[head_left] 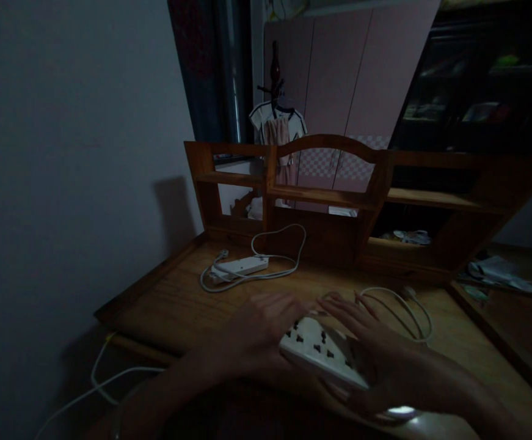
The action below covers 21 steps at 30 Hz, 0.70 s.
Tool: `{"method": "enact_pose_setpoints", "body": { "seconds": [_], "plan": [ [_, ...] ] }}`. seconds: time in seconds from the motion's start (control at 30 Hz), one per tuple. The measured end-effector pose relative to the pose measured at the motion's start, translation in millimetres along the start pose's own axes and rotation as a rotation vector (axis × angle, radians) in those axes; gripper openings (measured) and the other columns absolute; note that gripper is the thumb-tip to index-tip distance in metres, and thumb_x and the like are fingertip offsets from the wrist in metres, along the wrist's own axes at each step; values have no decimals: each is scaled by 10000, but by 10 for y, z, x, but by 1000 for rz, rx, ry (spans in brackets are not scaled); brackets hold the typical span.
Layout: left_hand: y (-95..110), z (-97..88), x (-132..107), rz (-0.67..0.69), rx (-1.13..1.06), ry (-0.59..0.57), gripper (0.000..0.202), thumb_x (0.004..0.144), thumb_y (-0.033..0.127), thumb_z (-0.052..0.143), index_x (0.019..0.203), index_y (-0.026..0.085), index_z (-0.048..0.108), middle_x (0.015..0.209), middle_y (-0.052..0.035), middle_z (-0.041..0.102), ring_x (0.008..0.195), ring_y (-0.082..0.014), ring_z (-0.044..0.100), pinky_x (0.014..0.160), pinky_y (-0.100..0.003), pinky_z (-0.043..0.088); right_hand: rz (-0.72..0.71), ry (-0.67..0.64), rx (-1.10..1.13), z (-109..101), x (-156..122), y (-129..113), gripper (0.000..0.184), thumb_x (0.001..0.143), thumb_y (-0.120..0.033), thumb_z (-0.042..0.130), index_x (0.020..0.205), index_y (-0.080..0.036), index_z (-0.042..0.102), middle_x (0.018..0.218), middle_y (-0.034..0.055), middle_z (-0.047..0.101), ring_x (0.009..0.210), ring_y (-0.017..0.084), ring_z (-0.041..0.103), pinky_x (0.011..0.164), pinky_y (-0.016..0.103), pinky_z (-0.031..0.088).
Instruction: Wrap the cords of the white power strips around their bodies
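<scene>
A white power strip with several dark sockets on its face is held tilted above the front part of the wooden desk. My right hand grips its right end, fingers stretched along the far side and thumb low at the near side. My left hand is curled at the strip's left end, its fingers over the far edge; its thumb is hidden. A pale cable with a plug loops on the desk beyond my right hand. Farther back lies a second white power strip, with its own cable looped around it.
Along the back of the wooden desk stands a shelf unit with open compartments. A wall borders the left side. Another white cable hangs at the front left edge. Papers lie on a surface at the right.
</scene>
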<state>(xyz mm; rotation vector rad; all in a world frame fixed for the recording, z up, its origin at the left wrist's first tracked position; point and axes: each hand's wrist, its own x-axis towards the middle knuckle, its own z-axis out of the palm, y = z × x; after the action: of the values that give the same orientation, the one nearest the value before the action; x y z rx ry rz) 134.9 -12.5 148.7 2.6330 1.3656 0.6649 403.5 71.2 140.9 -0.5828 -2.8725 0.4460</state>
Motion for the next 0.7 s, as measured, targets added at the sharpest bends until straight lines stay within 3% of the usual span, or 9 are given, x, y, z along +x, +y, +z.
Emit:
{"method": "enact_pose_setpoints", "body": {
  "seconds": [0.1, 0.2, 0.27, 0.3, 0.37, 0.43, 0.53, 0.6, 0.7],
  "plan": [
    [160, -26, 82, 43, 179, -20, 633, 884, 274, 599, 1465, 261, 347, 1210, -93, 621, 1111, -281, 589, 960, -434, 446, -13, 65, -31, 151, 121, -65, 841, 665, -225, 705, 1427, -214, 349, 1350, 131, 485, 1262, 336, 435, 1048, 492, 398],
    [298, -38, 92, 57, 317, 80, 648, 933, 100, 449, 1508, 324, 250, 1303, -92, 580, 1268, -265, 504, 1096, -517, 323, 13, 162, -73, 279, 121, -14, 710, 613, -158, 631, 1284, -189, 398, 1215, 136, 537, 1116, 318, 513, 954, 468, 454],
    [323, -17, 37, 43, 293, 245, 713, 926, 257, 554, 1520, 373, 177, 1488, -97, 411, 1403, -298, 341, 1149, -593, 195, 58, 229, -105, 344, 52, 77, 721, 615, -166, 623, 1282, -191, 351, 1186, 146, 537, 1069, 321, 532, 898, 460, 478],
    [308, 15, -4, -12, 219, 358, 838, 861, 381, 649, 1525, 388, 136, 1558, -97, 294, 1440, -326, 260, 1154, -616, 167, 93, 252, -107, 372, 7, 129, 742, 625, -173, 622, 1303, -192, 321, 1179, 149, 535, 1052, 319, 542, 872, 450, 490],
    [229, 137, -88, -182, -83, 606, 1137, 644, 584, 767, 1531, 384, 84, 1608, -104, 144, 1456, -371, 188, 1152, -621, 195, 172, 270, -82, 426, -82, 227, 797, 643, -187, 621, 1355, -195, 263, 1176, 148, 532, 1030, 311, 558, 831, 422, 505],
    [119, 328, -143, -313, -533, 729, 1269, 513, 648, 793, 1532, 349, 98, 1603, -123, 163, 1451, -368, 211, 1143, -574, 277, 245, 263, -28, 475, -146, 292, 836, 651, -200, 628, 1387, -205, 232, 1170, 133, 535, 1009, 298, 575, 802, 392, 516],
    [18, 629, -125, -294, -1077, 549, 1232, 481, 564, 856, 1508, 360, 208, 1571, -106, 281, 1441, -335, 259, 1106, -486, 376, 295, 240, 63, 528, -163, 288, 855, 658, -225, 655, 1396, -216, 224, 1160, 113, 549, 967, 281, 601, 756, 359, 528],
    [37, 760, -57, -264, -1267, 455, 1188, 481, 436, 913, 1484, 359, 281, 1536, -95, 356, 1413, -320, 324, 1111, -457, 369, 297, 221, 126, 533, -130, 214, 838, 680, -236, 670, 1395, -225, 233, 1155, 103, 564, 958, 271, 610, 751, 345, 535],
    [121, 847, 55, -239, -1429, 440, 1000, 565, 332, 905, 1421, 316, 389, 1419, -100, 503, 1321, -314, 455, 1085, -458, 389, 259, 205, 201, 496, -90, 75, 845, 712, -268, 700, 1422, -244, 243, 1248, 106, 545, 1066, 281, 585, 849, 361, 531]
  ]
}}
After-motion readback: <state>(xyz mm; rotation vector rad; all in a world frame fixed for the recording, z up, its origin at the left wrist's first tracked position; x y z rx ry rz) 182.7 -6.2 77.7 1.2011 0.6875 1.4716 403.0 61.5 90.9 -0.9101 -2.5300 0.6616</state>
